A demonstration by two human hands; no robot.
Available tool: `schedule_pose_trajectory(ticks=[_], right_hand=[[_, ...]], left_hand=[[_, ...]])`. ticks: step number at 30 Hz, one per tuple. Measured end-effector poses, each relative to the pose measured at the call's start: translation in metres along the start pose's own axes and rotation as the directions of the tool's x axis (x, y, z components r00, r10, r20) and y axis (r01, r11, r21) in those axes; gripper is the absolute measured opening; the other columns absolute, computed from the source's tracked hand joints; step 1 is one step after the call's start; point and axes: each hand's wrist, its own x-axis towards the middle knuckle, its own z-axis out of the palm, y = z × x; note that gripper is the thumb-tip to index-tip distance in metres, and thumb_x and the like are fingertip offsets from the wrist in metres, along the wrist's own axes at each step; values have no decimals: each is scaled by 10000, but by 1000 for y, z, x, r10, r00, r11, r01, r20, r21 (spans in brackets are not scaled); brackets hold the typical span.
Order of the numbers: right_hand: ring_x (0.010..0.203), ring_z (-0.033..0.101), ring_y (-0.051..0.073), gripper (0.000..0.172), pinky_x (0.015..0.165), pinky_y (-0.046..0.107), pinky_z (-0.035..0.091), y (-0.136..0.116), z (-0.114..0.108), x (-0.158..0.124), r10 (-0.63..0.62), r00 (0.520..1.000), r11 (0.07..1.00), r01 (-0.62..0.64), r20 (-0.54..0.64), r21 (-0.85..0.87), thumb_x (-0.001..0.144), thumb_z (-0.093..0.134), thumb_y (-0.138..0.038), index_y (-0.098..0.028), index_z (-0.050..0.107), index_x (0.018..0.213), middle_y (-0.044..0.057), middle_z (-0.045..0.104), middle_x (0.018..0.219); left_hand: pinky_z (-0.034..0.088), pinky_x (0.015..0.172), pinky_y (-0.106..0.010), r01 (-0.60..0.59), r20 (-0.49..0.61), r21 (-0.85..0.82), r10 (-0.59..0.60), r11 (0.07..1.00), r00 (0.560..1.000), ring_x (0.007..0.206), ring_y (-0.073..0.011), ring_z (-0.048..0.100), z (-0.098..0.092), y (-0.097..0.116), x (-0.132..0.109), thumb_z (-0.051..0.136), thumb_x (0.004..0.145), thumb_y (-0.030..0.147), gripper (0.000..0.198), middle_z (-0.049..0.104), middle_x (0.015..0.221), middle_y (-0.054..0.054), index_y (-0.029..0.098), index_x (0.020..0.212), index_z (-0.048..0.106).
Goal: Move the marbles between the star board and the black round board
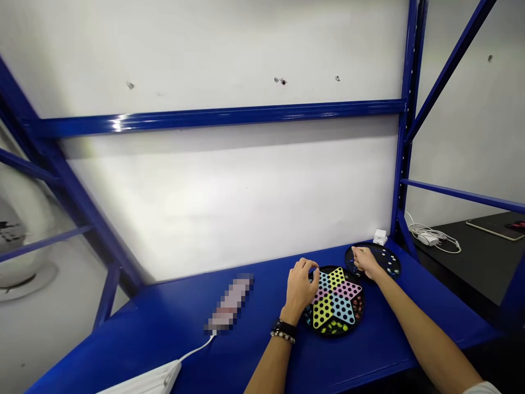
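A round black Chinese checkers board [334, 301] with a coloured star lies on the blue table [172, 323]. My left hand [301, 285] rests at the board's left rim, fingers curled, with a bead bracelet on the wrist. My right hand [365, 261] reaches over a black round tray [388, 260] of small marbles just behind the board, fingertips pinched together; what they hold is too small to make out.
A blurred pinkish object [230, 303] lies on the table to the left, with a white cable and white item [164, 377] near the front edge. A small white box [380, 237] sits by the blue upright. White cables [432, 238] lie on a black table at right.
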Motion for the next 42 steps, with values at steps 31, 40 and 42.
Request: schedule_pose_trajectory(ticks=[31, 40, 42], right_hand=[[624, 556, 122, 268, 579, 209, 393, -9, -27, -16, -28, 691, 852, 395, 722, -344, 657, 562, -178, -194, 770, 824, 7, 707, 740], [554, 469, 114, 291, 515, 218, 322, -16, -42, -20, 46, 696, 882, 308, 716, -356, 585, 606, -162, -219, 801, 793, -22, 638, 587], [548, 460, 113, 279, 526, 223, 329, -18, -44, -21, 39, 703, 894, 293, 710, -339, 585, 609, -162, -217, 803, 778, -22, 633, 577]], left_hand=[[406, 772, -306, 8, 97, 19, -10, 1000, 995, 874, -174, 586, 7, -3, -3, 415, 934, 264, 214, 626, 916, -17, 230, 881, 620], [405, 791, -324, 22, 105, -6, -22, 1000, 994, 874, -183, 577, 5, -2, -3, 404, 933, 274, 218, 628, 923, -23, 227, 869, 608], [404, 788, -324, 16, 105, -7, -15, 1000, 994, 874, -183, 576, 4, -1, -3, 398, 935, 276, 224, 628, 924, -25, 228, 873, 608]])
